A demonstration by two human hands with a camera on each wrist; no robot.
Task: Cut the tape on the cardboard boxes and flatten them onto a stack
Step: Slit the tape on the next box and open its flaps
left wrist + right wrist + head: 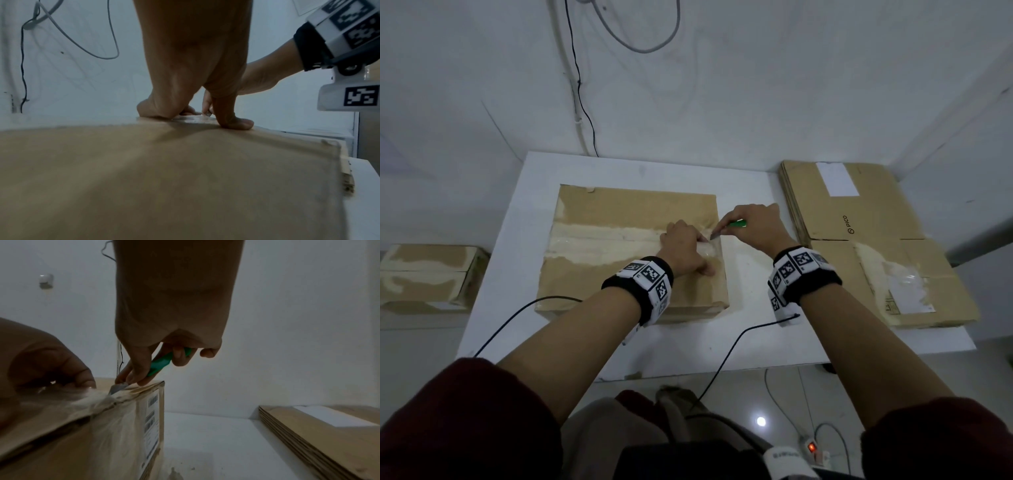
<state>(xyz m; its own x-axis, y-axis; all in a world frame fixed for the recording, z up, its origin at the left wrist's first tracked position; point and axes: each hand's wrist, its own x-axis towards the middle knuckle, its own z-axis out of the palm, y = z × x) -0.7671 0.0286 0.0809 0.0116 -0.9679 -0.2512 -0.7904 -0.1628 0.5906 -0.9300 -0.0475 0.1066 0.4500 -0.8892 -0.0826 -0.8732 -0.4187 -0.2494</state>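
A taped cardboard box (626, 246) lies flat on the white table (753, 274). My left hand (685, 246) presses down on the box top (164, 178) near its right edge, bent fingertips and thumb (236, 123) on the clear tape (191, 119). My right hand (746, 222) grips a green-handled knife (162, 363). Its blade (116, 388) sits in the tape at the seam's right end, just right of my left fingers (82, 378). The box's labelled side face (150, 426) shows in the right wrist view.
A stack of flattened boxes (859, 222) lies at the table's right side, also seen edge-on as the stack (329, 434). Another taped box (424, 274) sits lower at the far left. Black cables (726, 356) trail from both wrists over the table's front edge.
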